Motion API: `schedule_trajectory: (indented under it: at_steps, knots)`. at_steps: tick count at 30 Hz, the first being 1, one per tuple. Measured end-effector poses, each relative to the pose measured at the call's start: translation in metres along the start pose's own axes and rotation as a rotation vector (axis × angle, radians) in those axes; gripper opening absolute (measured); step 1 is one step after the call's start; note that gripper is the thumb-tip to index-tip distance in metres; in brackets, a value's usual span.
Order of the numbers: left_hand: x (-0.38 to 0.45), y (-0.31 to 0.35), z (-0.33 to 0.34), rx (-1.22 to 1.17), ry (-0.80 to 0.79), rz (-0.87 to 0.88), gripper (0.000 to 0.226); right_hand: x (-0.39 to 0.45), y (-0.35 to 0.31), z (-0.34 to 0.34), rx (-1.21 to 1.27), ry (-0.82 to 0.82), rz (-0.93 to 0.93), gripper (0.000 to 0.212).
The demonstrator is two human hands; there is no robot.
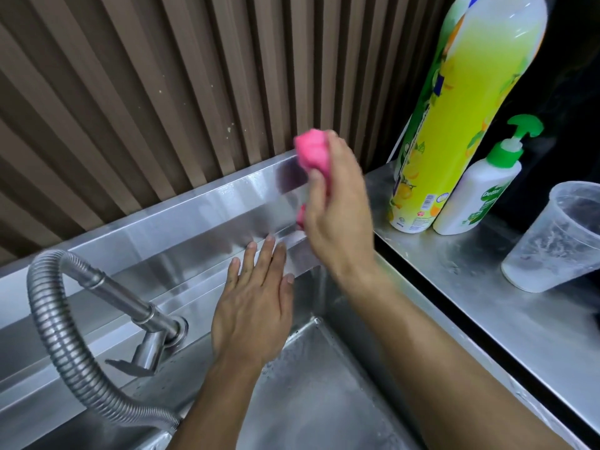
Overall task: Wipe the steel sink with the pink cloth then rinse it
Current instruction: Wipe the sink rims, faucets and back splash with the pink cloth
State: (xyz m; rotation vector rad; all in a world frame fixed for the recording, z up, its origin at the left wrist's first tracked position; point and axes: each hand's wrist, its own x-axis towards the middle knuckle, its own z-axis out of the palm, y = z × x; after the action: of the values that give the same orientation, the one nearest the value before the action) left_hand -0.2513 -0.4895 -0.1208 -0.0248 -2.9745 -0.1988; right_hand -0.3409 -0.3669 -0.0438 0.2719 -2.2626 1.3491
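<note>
The right hand (337,203) clutches the bunched pink cloth (311,151) against the sink (201,222) back wall, likely to scrub it. The left hand (256,306), fingers straight, rests flat on the sink ledge, probably as a brace.

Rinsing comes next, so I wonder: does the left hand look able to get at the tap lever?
Probably yes. The left hand lies open and flat on the sink's back ledge, holding nothing, and the tap lever sits just to its left with nothing between them.
</note>
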Motion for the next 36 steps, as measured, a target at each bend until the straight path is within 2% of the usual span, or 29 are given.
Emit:
schedule_trajectory:
  at_steps: [1,3,6,10,13,15,18,19,21,28,30,32,33,34,36]
  knots:
    - [0.0,0.0,0.0,0.003,0.002,-0.002,0.059,0.003,-0.002,0.011,-0.03,-0.078,-0.067,0.053]
    - [0.0,0.0,0.0,0.01,0.006,-0.007,0.059,0.006,0.002,0.028,-0.074,-0.163,-0.09,0.054]
    - [0.0,0.0,0.0,0.008,-0.003,-0.002,0.06,0.014,0.013,0.031,0.01,-0.084,-0.005,0.052]
    - [0.0,-0.001,0.003,-0.01,-0.004,0.004,0.063,0.035,0.007,0.015,0.079,0.03,0.2,0.046]
    - [0.0,-0.002,0.004,-0.011,0.005,0.002,0.062,0.031,0.006,-0.007,-0.048,0.031,0.182,0.042]
    - [0.0,-0.003,0.004,-0.01,-0.001,0.001,0.061,0.009,0.01,-0.02,-0.273,-0.069,0.098,0.044]
    - [0.0,-0.002,0.004,-0.005,-0.004,-0.003,0.062,-0.034,0.018,-0.014,-0.675,-0.396,0.001,0.062]
    - [0.0,-0.002,0.003,-0.005,-0.006,-0.002,0.062,-0.042,0.024,-0.007,-0.746,-0.479,-0.014,0.065]
    - [0.0,-0.001,0.002,-0.001,-0.001,0.002,0.063,-0.049,0.034,0.001,-0.791,-0.516,-0.038,0.066]
    - [-0.001,0.0,0.002,0.007,-0.005,-0.002,0.062,-0.055,0.04,-0.011,-0.728,-0.444,0.005,0.056]
    - [-0.001,0.001,0.001,0.004,-0.002,-0.005,0.062,-0.047,0.035,-0.011,-0.537,-0.341,0.119,0.051]
    - [0.0,0.001,0.001,0.002,0.003,-0.011,0.061,-0.033,0.027,-0.011,-0.251,-0.118,0.171,0.045]
    - [0.0,0.002,0.001,0.002,0.004,-0.011,0.06,-0.027,0.022,-0.008,-0.156,-0.038,0.121,0.046]
    - [0.001,0.002,0.0,0.005,0.005,-0.008,0.059,-0.022,0.015,-0.002,-0.134,-0.029,0.028,0.048]
    - [0.001,0.002,0.0,0.02,0.0,0.001,0.059,-0.019,0.007,0.016,-0.215,-0.174,-0.226,0.054]
